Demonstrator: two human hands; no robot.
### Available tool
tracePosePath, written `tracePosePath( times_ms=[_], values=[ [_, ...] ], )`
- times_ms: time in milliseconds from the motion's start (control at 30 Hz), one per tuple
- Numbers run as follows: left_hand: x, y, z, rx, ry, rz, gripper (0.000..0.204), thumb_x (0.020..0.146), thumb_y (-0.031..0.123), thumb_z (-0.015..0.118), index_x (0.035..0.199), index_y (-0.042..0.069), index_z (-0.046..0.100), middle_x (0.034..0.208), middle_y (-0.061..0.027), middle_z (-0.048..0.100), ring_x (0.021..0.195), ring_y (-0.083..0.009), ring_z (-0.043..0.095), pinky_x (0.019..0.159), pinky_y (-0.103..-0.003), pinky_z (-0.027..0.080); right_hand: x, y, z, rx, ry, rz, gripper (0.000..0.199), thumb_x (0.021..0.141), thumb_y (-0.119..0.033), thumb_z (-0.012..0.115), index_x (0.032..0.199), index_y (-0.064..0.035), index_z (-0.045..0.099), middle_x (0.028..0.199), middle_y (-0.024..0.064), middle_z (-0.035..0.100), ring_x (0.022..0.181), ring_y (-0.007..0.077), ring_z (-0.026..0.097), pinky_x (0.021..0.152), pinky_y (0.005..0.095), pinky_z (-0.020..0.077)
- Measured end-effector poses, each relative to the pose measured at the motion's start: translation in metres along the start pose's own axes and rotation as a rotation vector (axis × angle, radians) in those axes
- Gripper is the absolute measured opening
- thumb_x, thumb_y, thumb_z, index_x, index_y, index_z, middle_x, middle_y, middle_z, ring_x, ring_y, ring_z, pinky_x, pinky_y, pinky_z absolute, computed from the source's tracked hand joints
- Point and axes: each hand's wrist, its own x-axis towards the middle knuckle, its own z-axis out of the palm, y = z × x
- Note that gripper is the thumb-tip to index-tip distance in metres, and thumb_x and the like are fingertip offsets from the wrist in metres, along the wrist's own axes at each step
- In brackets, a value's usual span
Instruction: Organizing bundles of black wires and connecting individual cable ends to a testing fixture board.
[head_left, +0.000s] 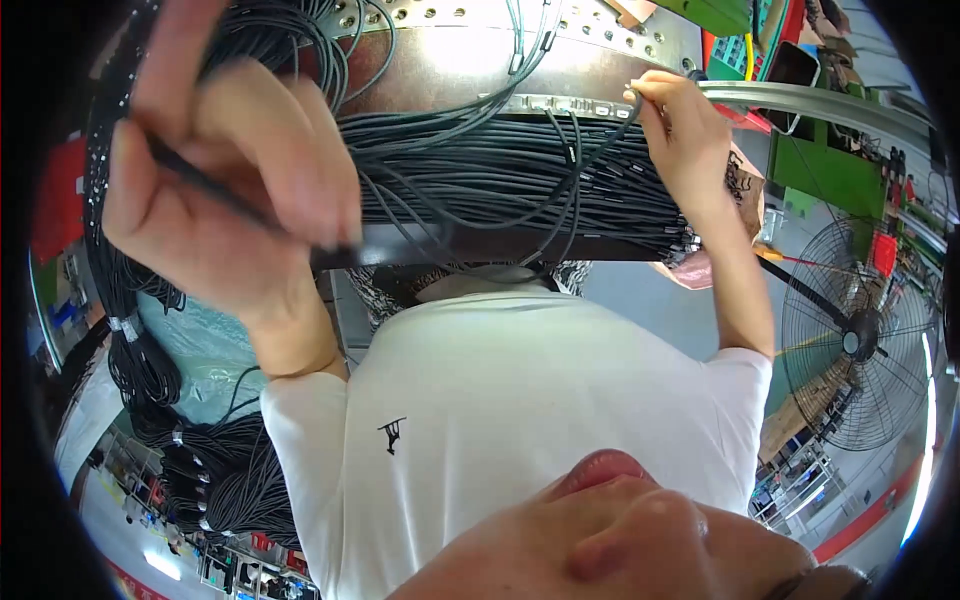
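Note:
My left hand (235,215) is raised close to the camera at the left, its fingers blurred. They curl around a black cable (215,190) that crosses the palm. At the far right of the bench, my right hand (690,140) pinches the end of a black cable (612,143) between thumb and fingertips. Those fingertips are beside a metal strip (565,105) with small fittings along it. Below the strip lies a thick layer of black cables (480,185), many with small pale labels near their right ends. Whatever is at the pinched tip is hidden by my fingers.
A perforated metal rail (420,14) runs behind the brown work surface (430,65). More cable coils (270,40) lie at the back left, and tied cable bundles (235,485) hang at the left. A black wire fan (855,340) stands at the right.

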Motion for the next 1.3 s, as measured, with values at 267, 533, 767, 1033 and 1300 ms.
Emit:
tracePosePath(
  times_ms=[267, 533, 767, 1033, 1300],
  values=[
    [-0.060, -0.086, 0.041, 0.006, -0.281, -0.936, 0.053, 0.102, 0.034, 0.029, 0.136, -0.003, 0.046, 0.059, -0.0060, 0.057, 0.050, -0.0114, 0.055, 0.045, -0.023, 0.044, -0.018, -0.011, 0.018, 0.588, -0.158, 0.500, 0.014, 0.083, 0.008, 0.060, 0.096, 0.0027, 0.059, 0.105, 0.0122, 0.066, 0.096, 0.0212, 0.064, 0.083, 0.0299, 0.0528],
    [-0.046, -0.092, 0.043, -0.035, -0.420, -1.110, 0.052, 0.100, 0.032, 0.029, 0.134, -0.004, 0.048, 0.061, -0.0057, 0.058, 0.048, -0.0116, 0.054, 0.047, -0.022, 0.043, 0.015, -0.010, -0.014, 0.129, 0.151, -0.155, 0.029, 0.072, -0.009, 0.068, 0.100, -0.0078, 0.062, 0.096, 0.0032, 0.064, 0.081, 0.0218, 0.062, 0.073, 0.0343, 0.0483],
    [-0.014, -0.090, 0.062, 0.045, -0.048, -1.026, 0.033, 0.100, 0.032, 0.047, 0.091, 0.003, 0.057, 0.064, -0.0076, 0.062, 0.049, -0.0119, 0.058, 0.046, -0.021, 0.045, 0.010, -0.021, -0.022, 0.040, 0.172, -0.164, 0.020, 0.078, -0.019, 0.061, 0.094, -0.0089, 0.064, 0.092, 0.0018, 0.065, 0.082, 0.0172, 0.064, 0.074, 0.0324, 0.0457],
    [-0.022, -0.098, 0.057, 1.154, -0.368, -0.254, 0.037, 0.099, 0.028, 0.048, 0.077, 0.000, 0.060, 0.061, -0.0030, 0.059, 0.050, -0.0076, 0.054, 0.046, -0.022, 0.043, 0.003, -0.030, -0.028, -0.051, 0.109, -0.097, 0.018, 0.078, -0.018, 0.061, 0.093, -0.0089, 0.064, 0.089, 0.0016, 0.064, 0.085, 0.0168, 0.062, 0.076, 0.0327, 0.0431],
    [-0.029, -0.097, 0.047, 1.158, -0.348, -0.220, 0.032, 0.095, 0.026, 0.056, 0.074, 0.002, 0.060, 0.060, -0.0008, 0.058, 0.048, -0.0069, 0.050, 0.045, -0.021, 0.039, 0.007, -0.040, -0.032, -0.049, 0.061, -0.090, 0.020, 0.075, -0.016, 0.062, 0.092, -0.0068, 0.065, 0.086, 0.0023, 0.063, 0.083, 0.0178, 0.062, 0.075, 0.0325, 0.0419]
  ],
)
